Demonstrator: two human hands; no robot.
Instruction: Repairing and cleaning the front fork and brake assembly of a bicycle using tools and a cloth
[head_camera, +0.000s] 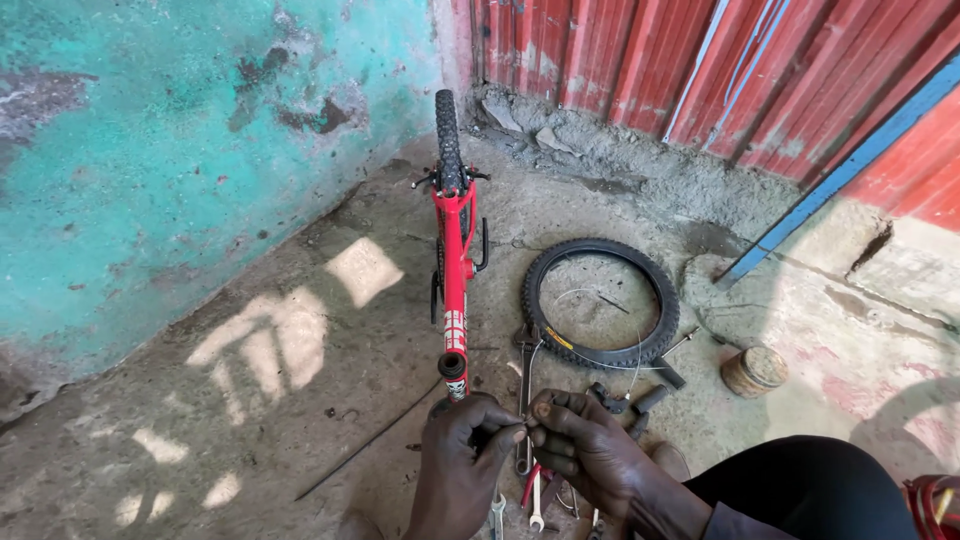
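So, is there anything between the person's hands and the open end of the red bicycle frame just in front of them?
Nothing visible stands between. The left hand and the right hand meet, fingers pinched on something small that cannot be made out, just below the open tube end of the red bicycle frame. Tools lie under the hands, and the tyre lies off to the right.

wall (150, 150): turquoise, stained and flaking, stood at the left
metal sheeting (720, 70): red, corrugated, ran along the back
tin can (754, 370): rusty, sat on the concrete floor (200, 420) at the right
rod (365, 440): thin, lay across the floor
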